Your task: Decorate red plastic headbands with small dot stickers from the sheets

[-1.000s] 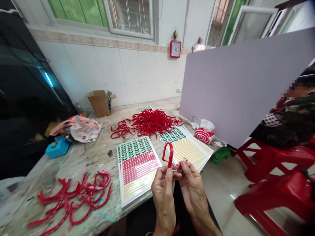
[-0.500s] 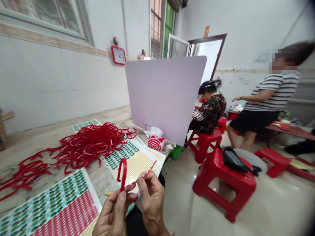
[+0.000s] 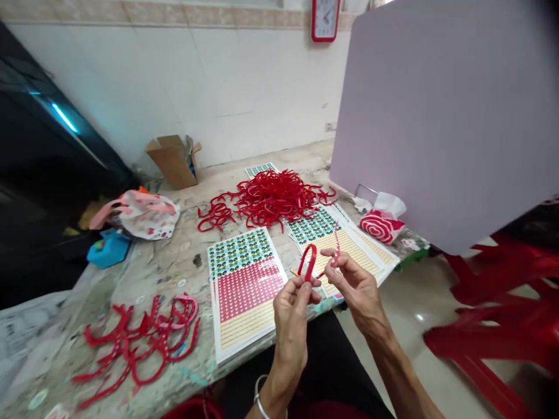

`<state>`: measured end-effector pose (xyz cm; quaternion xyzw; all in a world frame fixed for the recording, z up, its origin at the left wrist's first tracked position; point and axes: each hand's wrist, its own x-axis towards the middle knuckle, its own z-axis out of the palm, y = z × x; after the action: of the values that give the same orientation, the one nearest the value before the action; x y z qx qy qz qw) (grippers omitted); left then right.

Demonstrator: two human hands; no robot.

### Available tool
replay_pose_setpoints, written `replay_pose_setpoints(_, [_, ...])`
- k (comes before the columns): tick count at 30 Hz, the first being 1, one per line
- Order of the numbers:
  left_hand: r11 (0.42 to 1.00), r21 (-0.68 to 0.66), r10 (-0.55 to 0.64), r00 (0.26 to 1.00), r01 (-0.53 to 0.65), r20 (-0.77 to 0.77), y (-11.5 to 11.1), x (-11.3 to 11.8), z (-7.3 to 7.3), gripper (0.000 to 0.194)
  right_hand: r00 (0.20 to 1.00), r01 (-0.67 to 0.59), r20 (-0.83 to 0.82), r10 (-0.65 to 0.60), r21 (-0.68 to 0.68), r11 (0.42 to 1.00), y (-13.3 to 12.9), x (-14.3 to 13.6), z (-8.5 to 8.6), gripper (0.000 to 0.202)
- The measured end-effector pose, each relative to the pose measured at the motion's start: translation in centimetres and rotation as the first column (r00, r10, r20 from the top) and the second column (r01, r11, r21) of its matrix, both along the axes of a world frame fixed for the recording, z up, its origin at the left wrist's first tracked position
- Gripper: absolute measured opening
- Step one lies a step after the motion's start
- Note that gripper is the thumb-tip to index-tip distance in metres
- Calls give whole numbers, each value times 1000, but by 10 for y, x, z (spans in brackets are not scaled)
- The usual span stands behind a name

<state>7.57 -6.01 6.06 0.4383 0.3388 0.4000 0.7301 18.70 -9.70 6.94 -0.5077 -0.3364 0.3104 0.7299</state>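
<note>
My left hand pinches a red curved band, its loop standing up above my fingertips. Just to the right, my right hand is closed on a thin red patterned sticker strip, whose free end points upward. Part of the strip lies between my two hands, close to the band. Beneath and beside them are a sticker sheet with green, pink and beige areas and another sticker sheet. Beyond these lies a heap of red curved bands.
Several red bands with light patterns lie at the front left. A blue container, a cloth bag and a cardboard box stand farther back. A tissue pack sits by a tall pale panel; red stools are at right.
My view has swung left and down, bringing the left part of the table into sight and the people out of it. My right hand has lifted its strip's free end upward.
</note>
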Motion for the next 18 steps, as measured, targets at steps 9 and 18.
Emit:
replay_pose_setpoints(9, [992, -128, 11, 999, -5, 46, 5, -3, -14, 19, 995, -82, 47, 84, -48, 995, 13, 8, -12, 12])
replay_pose_setpoints(18, [984, -178, 23, 999, -14, 48, 7, 1, -22, 21, 983, -182, -31, 180, -99, 978, 18, 8, -28, 16])
